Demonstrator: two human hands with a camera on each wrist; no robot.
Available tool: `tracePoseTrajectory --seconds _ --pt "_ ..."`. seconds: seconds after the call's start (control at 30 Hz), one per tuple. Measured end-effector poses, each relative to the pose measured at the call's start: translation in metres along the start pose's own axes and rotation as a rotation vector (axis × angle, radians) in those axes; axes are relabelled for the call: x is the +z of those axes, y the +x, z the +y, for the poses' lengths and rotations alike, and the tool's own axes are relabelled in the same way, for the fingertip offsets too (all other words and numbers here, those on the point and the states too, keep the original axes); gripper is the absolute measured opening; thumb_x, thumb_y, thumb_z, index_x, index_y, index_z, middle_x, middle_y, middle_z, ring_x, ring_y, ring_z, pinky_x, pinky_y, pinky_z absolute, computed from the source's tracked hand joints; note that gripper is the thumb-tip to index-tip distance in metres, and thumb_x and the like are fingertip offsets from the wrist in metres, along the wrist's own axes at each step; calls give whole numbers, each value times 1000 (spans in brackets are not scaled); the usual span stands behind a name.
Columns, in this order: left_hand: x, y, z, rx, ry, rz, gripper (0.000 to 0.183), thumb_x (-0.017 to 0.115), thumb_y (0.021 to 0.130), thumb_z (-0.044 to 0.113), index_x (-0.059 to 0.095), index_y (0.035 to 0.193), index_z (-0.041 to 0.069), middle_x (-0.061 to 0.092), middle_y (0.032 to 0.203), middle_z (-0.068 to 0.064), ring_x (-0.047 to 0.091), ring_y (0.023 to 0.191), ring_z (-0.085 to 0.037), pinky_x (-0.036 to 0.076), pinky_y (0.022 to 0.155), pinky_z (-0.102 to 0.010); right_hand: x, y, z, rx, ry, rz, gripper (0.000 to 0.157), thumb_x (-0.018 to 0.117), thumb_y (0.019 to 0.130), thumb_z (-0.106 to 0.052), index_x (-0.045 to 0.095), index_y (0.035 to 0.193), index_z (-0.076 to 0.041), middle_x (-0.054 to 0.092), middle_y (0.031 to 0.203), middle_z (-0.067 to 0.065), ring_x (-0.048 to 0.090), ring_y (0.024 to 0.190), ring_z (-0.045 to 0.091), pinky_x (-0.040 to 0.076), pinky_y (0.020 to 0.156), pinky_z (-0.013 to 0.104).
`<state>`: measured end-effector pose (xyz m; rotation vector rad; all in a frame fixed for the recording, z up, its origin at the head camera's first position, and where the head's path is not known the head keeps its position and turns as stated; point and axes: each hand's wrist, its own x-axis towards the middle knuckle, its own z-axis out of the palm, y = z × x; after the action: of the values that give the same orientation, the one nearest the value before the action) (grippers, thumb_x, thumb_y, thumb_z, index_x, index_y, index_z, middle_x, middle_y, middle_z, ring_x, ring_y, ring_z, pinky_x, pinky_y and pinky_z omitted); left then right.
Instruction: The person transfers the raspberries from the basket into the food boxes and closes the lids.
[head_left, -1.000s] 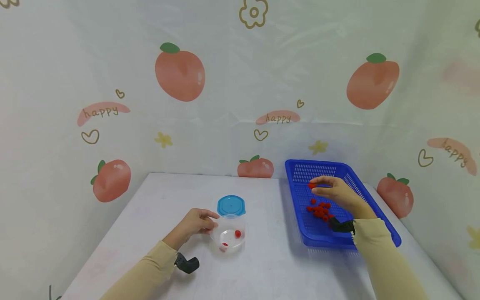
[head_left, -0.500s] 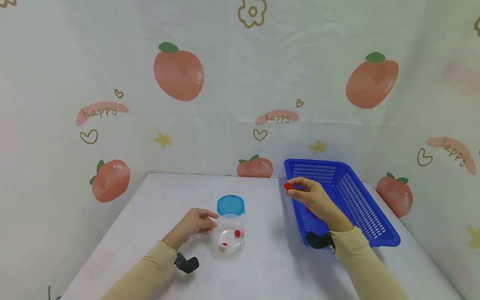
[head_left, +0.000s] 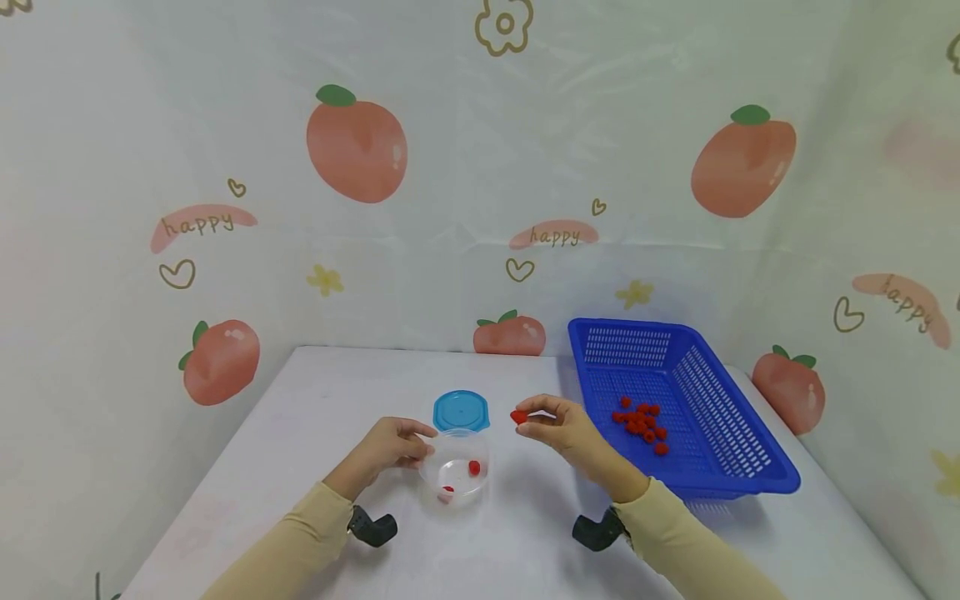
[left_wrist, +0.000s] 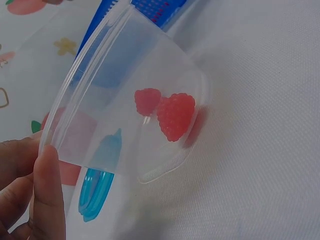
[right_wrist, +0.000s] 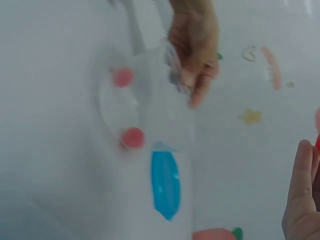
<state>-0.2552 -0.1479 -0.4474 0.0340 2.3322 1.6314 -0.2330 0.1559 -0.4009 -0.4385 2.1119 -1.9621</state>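
Fingers [head_left: 542,402] of right hand [head_left: 570,435] pinch raspberry [head_left: 519,417], now moved clear of blue basket [head_left: 712,425], above worktop [head_left: 525,542] near clear tub [head_left: 454,477]; carry judged well under way. Left hand [head_left: 392,447] pinches tub rim, unmoved. Left wrist view resolves bumpy texture on two raspberries [left_wrist: 176,116] inside tub; head view shows mere red dots.

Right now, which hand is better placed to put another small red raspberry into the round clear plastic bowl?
Probably the right hand: it already pinches a red raspberry near the bowl, while the left hand grips the bowl's rim.
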Motion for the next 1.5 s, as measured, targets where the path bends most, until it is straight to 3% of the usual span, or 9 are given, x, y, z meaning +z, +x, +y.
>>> tracePoseTrajectory --seconds 0.27,0.53,0.93,1.5 --pt "0 1 -1 1 -12 -3 31 75 82 8 68 110 0 64 77 -6 60 62 -14 57 64 -26 24 1 27 49 22 -25 37 73 86 -17 61 116 2 66 113 8 64 100 17 53 91 27" --pt "-1 0 0 9 -5 -9 32 74 83 9 67 112 0 64 78 -6 60 64 -14 58 66 -27 41 4 47 71 -9 36 32 71 87 -11 63 113 4 67 110 10 66 96 16 54 90 29" --pt "-1 2 -3 -3 -4 -5 33 74 83 9 67 113 -1 65 79 -7 60 64 -15 58 66 -26 49 7 57 54 -3 40 29 69 86 -3 63 112 7 66 107 9 66 91 14 55 85 23" --pt "2 2 -2 -20 -11 11 32 74 83 9 67 113 -1 65 79 -7 59 63 -14 57 64 -26 51 7 55 58 -14 10 29 69 85 -2 62 112 7 68 107 11 63 88 12 54 82 20"
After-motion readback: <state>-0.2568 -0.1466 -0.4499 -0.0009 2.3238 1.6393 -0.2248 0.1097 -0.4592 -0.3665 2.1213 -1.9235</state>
